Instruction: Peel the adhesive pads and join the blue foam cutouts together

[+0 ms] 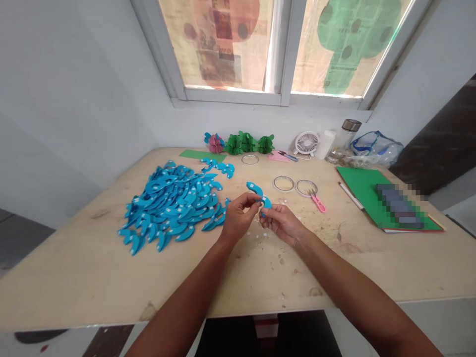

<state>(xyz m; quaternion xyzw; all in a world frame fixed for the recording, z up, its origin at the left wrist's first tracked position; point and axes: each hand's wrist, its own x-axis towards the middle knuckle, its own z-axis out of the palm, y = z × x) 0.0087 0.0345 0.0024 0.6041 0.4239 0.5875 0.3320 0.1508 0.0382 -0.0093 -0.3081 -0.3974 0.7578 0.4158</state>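
Note:
Over the middle of the wooden table, my left hand and my right hand meet. Both pinch one blue curved paper piece. The right fingers grip its lower end and the left fingertips pinch at its middle, where a small white patch shows. A large pile of the same blue curved pieces lies to the left of my hands, each with small white squares on it.
Two tape rings and small pink scissors lie just behind my hands. A green paper stack with a pen sits at right. Green and pink paper ornaments, a small white fan and a jar stand along the wall.

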